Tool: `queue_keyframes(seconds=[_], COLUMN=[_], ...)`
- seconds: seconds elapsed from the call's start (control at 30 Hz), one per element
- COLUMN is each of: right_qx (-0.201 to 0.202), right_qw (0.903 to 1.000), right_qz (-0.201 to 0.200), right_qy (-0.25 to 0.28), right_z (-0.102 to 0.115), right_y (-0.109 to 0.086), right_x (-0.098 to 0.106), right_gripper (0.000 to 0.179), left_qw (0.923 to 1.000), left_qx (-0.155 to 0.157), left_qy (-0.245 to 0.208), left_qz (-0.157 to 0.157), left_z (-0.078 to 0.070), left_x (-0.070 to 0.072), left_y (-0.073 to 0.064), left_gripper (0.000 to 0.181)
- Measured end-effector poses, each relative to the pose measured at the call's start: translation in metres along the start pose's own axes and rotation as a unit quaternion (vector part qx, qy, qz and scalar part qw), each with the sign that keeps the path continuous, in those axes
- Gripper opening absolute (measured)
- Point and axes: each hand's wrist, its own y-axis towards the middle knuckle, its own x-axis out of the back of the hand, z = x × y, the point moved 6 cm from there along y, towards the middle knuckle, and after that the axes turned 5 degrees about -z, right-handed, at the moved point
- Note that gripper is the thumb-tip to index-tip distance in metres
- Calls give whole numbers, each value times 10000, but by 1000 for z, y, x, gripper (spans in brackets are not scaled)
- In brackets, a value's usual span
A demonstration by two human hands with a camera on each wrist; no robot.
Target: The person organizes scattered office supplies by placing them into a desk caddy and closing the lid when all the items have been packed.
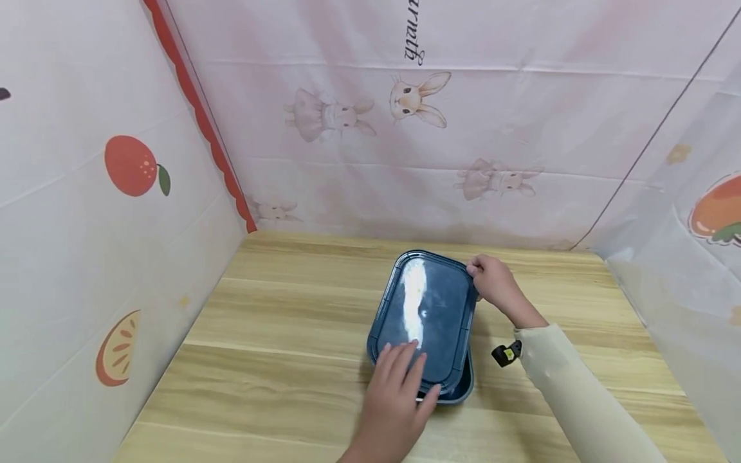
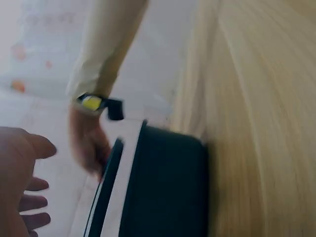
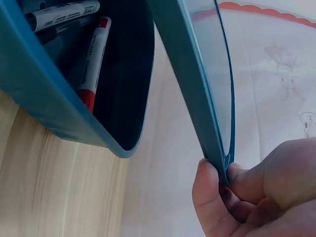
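Observation:
A dark blue lid (image 1: 442, 302) is held slantwise above a matching box (image 1: 464, 389), whose near right rim shows below it. At the lid's far right corner, my right hand (image 1: 494, 286) pinches the edge between thumb and finger. My left hand (image 1: 393, 399) is near the lid's close end with fingers spread; the left wrist view shows its fingers (image 2: 37, 202) apart from the lid. Inside the box, the right wrist view shows a white marker with red ends (image 3: 95, 64) and another white marker with a dark end (image 3: 69, 14). The rest of the contents is hidden.
The box stands on a wood-grain table (image 1: 278, 347). A pale pink curtain with rabbit prints (image 1: 359, 186) hangs behind it. White sheets with fruit prints close off the left side (image 1: 58, 257) and the right side (image 1: 689, 270).

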Motion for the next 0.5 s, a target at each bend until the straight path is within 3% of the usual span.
queue_keyframes(seconds=[0.2, 0.5], right_qx=[11, -18], right_qw=[9997, 9994], right_qz=[-49, 36], right_qy=[222, 334], right_z=[4, 4], right_y=[-2, -3], right_x=[0, -1], right_gripper=[28, 28], left_qw=[9960, 9954], left_qx=[-491, -636], left_qy=[448, 610], left_qz=[589, 368], left_z=[-17, -18], left_x=[-27, -39], left_y=[0, -3], left_gripper=[53, 46])
